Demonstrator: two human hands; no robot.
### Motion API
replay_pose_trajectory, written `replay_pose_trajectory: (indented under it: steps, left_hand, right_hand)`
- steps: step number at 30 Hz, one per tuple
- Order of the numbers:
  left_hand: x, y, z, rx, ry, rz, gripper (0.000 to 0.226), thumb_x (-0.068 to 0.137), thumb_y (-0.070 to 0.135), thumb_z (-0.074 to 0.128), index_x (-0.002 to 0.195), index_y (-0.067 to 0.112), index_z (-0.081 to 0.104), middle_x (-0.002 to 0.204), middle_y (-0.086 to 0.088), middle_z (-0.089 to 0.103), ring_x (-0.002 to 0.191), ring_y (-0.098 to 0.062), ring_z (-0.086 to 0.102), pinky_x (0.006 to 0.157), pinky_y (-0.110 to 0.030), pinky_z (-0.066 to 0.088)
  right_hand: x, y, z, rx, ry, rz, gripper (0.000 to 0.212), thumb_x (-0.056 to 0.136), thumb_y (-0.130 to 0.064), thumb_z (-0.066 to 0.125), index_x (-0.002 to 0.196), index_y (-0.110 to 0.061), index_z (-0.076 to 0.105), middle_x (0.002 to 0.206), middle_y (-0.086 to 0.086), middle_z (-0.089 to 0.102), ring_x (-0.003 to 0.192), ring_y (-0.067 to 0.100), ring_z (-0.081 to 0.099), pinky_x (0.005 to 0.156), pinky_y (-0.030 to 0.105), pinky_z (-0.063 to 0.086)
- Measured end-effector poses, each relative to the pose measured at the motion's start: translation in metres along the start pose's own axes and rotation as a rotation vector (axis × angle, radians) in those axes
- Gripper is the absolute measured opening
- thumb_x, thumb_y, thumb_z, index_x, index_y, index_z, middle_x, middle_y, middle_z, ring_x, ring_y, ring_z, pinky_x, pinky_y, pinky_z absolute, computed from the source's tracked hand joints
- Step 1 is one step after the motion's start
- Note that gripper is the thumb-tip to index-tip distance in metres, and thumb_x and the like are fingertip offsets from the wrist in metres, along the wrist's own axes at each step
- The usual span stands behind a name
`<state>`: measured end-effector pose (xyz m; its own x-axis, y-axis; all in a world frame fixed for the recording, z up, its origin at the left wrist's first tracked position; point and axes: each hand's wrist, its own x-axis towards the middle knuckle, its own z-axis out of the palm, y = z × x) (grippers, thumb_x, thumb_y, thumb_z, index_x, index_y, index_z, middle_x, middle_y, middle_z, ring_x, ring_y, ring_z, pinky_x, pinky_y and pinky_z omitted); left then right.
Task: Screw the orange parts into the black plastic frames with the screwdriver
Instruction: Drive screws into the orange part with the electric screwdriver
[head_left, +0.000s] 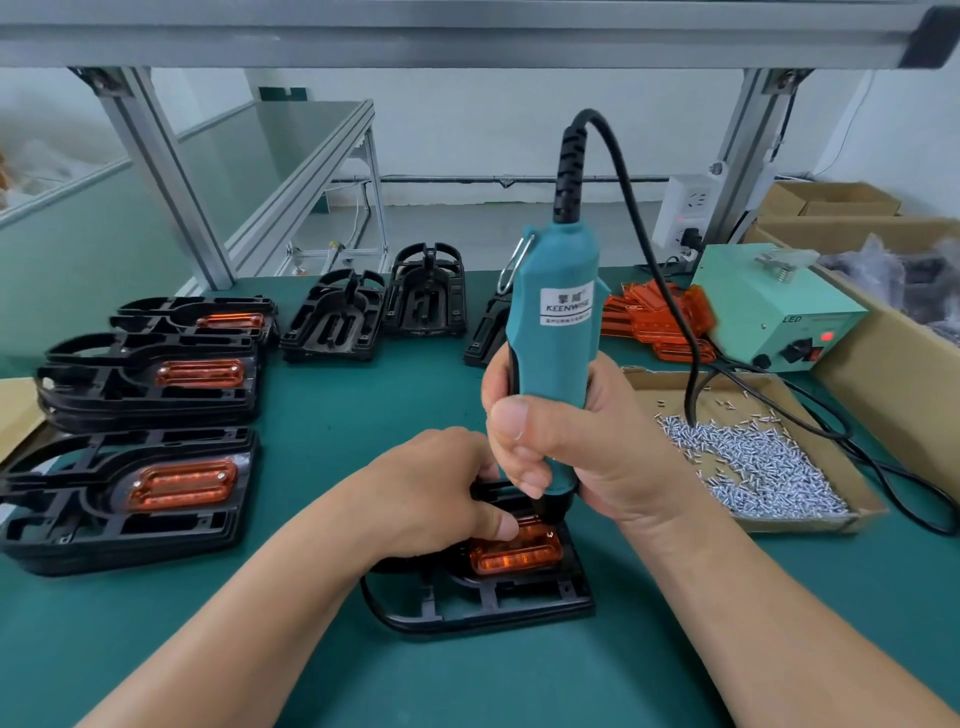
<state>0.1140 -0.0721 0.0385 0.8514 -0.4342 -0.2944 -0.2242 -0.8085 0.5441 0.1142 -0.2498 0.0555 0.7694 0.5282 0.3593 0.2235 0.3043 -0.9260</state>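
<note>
My right hand (561, 441) grips a teal electric screwdriver (556, 322) held upright, its black tip down at the far end of an orange part (519, 553). That part lies in a black plastic frame (488, 597) on the green mat in front of me. My left hand (431, 493) lies over the frame's left side, its thumb touching the orange part's edge. The screw under the tip is hidden.
Stacks of black frames with orange parts (150, 493) lie at the left. Empty frames (374, 306) lean at the back. Loose orange parts (660, 317), a green power box (779, 312) and a cardboard tray of screws (753, 462) are at the right, with the screwdriver's cable draped across the tray.
</note>
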Motion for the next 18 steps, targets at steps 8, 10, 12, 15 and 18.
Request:
replay_pose_trajectory:
  steps: [8, 10, 12, 15, 18]
  left_hand:
    - [0.000, -0.002, 0.000, 0.016, 0.010, 0.012, 0.033, 0.084, 0.051, 0.080, 0.103, 0.033, 0.060, 0.111, 0.010, 0.066, 0.109, -0.016, 0.063, 0.099, -0.044, 0.053]
    - [0.000, -0.003, -0.001, 0.028, 0.016, 0.016, 0.034, 0.084, 0.052, 0.080, 0.104, 0.032, 0.060, 0.109, 0.009, 0.066, 0.106, -0.016, 0.063, 0.097, -0.044, 0.053]
    - [0.000, -0.003, -0.001, 0.063, 0.031, 0.022, 0.033, 0.083, 0.051, 0.080, 0.097, 0.033, 0.057, 0.101, 0.011, 0.063, 0.097, -0.012, 0.061, 0.091, -0.041, 0.052]
    - [0.000, -0.005, -0.002, 0.074, 0.042, 0.024, 0.032, 0.082, 0.051, 0.082, 0.094, 0.035, 0.057, 0.096, 0.013, 0.061, 0.090, -0.006, 0.058, 0.083, -0.033, 0.050]
    - [-0.001, -0.008, -0.001, 0.085, 0.043, 0.058, 0.033, 0.081, 0.055, 0.081, 0.098, 0.040, 0.058, 0.099, 0.017, 0.059, 0.091, -0.001, 0.055, 0.078, -0.028, 0.045]
  right_hand:
    - [-0.005, -0.004, 0.000, 0.057, 0.035, -0.041, 0.034, 0.089, -0.039, 0.085, 0.101, -0.012, 0.067, 0.062, 0.008, 0.052, 0.047, 0.021, 0.048, 0.052, 0.028, 0.045]
    - [-0.005, -0.006, 0.000, 0.085, 0.076, -0.097, 0.038, 0.087, -0.042, 0.086, 0.102, -0.012, 0.067, 0.063, 0.008, 0.051, 0.048, 0.020, 0.049, 0.052, 0.028, 0.046]
    - [-0.003, -0.008, -0.002, 0.131, 0.124, -0.157, 0.038, 0.087, -0.043, 0.085, 0.102, -0.013, 0.067, 0.065, 0.006, 0.051, 0.048, 0.019, 0.050, 0.051, 0.028, 0.046]
    - [0.000, -0.010, -0.010, 0.230, 0.229, -0.214, 0.037, 0.087, -0.043, 0.084, 0.101, -0.014, 0.066, 0.066, 0.002, 0.050, 0.050, 0.015, 0.050, 0.050, 0.026, 0.044]
    - [0.002, -0.012, -0.025, 0.304, 0.411, -0.271, 0.032, 0.088, -0.043, 0.080, 0.097, -0.016, 0.065, 0.067, -0.002, 0.050, 0.052, 0.011, 0.049, 0.050, 0.025, 0.043]
